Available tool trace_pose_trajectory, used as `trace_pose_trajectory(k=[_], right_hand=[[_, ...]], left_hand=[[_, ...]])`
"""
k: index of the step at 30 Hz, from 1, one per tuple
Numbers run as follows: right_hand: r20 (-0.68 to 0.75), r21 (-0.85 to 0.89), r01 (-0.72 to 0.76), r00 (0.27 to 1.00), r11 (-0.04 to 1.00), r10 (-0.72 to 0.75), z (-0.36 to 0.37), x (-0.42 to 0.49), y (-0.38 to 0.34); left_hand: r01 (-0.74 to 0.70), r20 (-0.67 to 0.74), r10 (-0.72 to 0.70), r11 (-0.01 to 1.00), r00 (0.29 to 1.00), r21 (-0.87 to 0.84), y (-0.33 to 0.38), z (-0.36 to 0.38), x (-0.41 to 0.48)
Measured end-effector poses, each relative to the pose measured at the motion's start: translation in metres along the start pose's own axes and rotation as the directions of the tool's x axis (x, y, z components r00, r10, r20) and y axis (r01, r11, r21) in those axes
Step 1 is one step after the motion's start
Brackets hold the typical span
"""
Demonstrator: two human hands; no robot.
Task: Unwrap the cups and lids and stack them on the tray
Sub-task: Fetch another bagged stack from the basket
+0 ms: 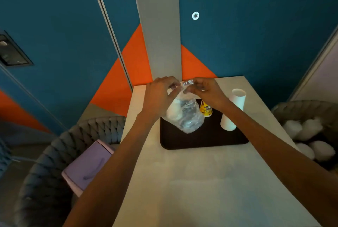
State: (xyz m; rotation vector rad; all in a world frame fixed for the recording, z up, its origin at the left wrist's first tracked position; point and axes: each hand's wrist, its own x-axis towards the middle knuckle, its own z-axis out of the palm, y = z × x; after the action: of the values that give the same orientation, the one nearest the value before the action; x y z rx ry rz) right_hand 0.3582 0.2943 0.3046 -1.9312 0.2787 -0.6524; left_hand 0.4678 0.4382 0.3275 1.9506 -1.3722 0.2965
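Head: left hand, right hand pinch wrapper over tray corner.

1. A pale grey table is carrying a black tray toward its far end.
2. The tray is lying flat, its near edge running roughly parallel to the table's.
3. On the tray, a tall white stack of cups is standing at the right, while a small yellow cup is sitting farther back, partly hidden.

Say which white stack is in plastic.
The bundle pinched by the left hand and right hand over the tray: clear wrap round it. The tall stack at right stands bare.
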Motion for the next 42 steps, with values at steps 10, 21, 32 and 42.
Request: trace_pose_trajectory(k=[10, 21, 32, 42], right_hand=[[-0.024, 0.199, -0.134, 0.990, 0.971, 0.142, 0.004, -0.019, 0.026], [-0.054, -0.047, -0.065, 0.997, 0.997, 0.063, 0.005, -0.035, 0.034], [-0.176, -0.358, -0.177, 0.977, 0.917, 0.120, 0.000, -0.069, 0.057], [-0.271, -0.394, -0.255, 0.950, 0.883, 0.153, -0.007, -0.082, 0.066]], left_hand=[[0.188, -0.052, -0.240, 0.861, 0.969, -0.472, -0.014, -0.034, 0.024], [0.126, -0.138, -0.155, 0.973, 0.978, -0.196, -0.042, -0.005, 0.003], [0.177, -0.192, -0.214, 0.965, 0.958, -0.193, -0.046, 0.030, -0.028], [0.351, -0.097, -0.386, 0.899, 0.917, -0.264, -0.073, 0.039, -0.039]])
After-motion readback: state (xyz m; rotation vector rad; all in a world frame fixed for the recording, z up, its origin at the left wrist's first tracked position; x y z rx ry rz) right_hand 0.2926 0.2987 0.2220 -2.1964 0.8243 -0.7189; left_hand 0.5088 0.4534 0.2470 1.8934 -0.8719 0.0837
